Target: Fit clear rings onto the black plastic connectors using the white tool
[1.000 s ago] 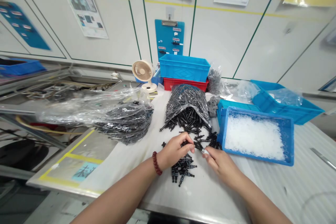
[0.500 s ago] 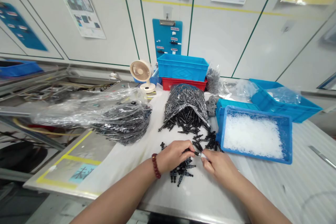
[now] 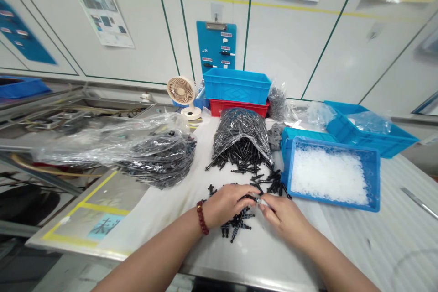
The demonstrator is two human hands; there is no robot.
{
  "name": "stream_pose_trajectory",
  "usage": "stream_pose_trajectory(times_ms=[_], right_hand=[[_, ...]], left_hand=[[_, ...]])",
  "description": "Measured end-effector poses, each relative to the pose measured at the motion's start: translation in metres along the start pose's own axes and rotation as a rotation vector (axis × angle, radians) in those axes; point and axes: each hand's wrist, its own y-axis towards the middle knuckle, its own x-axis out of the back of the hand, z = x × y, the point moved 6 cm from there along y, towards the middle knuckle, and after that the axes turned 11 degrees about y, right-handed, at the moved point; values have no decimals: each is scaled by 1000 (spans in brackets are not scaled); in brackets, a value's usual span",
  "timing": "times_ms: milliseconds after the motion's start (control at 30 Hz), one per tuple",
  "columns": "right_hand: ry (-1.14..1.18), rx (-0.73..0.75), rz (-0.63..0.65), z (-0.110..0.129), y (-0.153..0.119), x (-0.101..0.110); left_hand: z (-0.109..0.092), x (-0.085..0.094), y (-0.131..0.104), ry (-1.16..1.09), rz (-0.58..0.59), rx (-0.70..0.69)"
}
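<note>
So both hands are busy over the bench (image 3: 256,255), nearer its front edge than its back edge. Left hand (image 3: 227,201) has its fingers curled around a skinny black part (image 3: 250,197), thumb and fingertips pinching it, and there's a dark red bead bracelet (image 3: 201,217) on that wrist. Right hand (image 3: 285,215) is pinching a small white piece (image 3: 262,202) that meets the right end of the black part, right in the gap between the hands. Can't tell how far one goes over the other, fingers cover too much. Partly under the left hand, toward the front edge, there's a little pile of black parts with pale bands (image 3: 236,226). Past the hands, toward the back edge, a clear bag of black parts (image 3: 242,130) lies with its mouth facing the front edge, and some loose black parts (image 3: 272,182) are scattered just beside it. A blue bin (image 3: 374,182) full of tiny white pieces (image 3: 328,175) sits tilted to the right of those. Over by the left edge is another plastic bag (image 3: 157,157) of dark stuff, and a beige fan (image 3: 181,91) stands near the back edge.
</note>
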Motion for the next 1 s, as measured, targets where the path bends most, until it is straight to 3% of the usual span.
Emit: stream_pose_trajectory(times_ms=[267, 800, 900, 1000], right_hand=[[4, 35, -18, 1, 0, 2], [-128, -162, -37, -5, 2, 3], [-136, -170, -48, -6, 2, 5], [-120, -164, -68, -7, 1, 8]], left_hand=[[2, 4, 0, 8, -36, -2], [-3, 4, 1, -82, -66, -29], [4, 9, 2, -224, -75, 90], [28, 19, 1, -450, -195, 355]])
